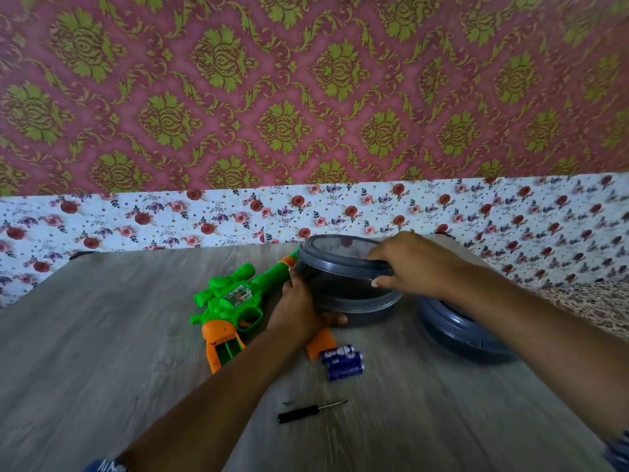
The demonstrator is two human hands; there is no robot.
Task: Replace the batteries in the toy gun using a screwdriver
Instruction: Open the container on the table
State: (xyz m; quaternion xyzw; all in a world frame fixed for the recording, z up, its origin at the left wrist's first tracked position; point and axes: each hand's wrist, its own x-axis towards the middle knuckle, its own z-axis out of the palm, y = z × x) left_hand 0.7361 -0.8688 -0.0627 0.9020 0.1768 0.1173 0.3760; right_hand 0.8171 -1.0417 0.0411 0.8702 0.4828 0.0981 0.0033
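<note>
A green and orange toy gun [235,301] lies on the wooden table, its orange grip open with an empty battery slot facing me. An orange battery cover [320,342] lies beside my left wrist. Three blue batteries [342,362] lie together just right of the cover. A small black-handled screwdriver [308,411] rests nearer to me. My left hand [299,308] grips the left side of a round grey container [347,287]. My right hand [412,264] holds the grey lid [337,255] by its right rim, tilted over the container.
A second round grey container [459,332] sits to the right, partly hidden under my right forearm. The table [102,352] backs onto a floral wall. A patterned fabric [585,304] lies at the far right.
</note>
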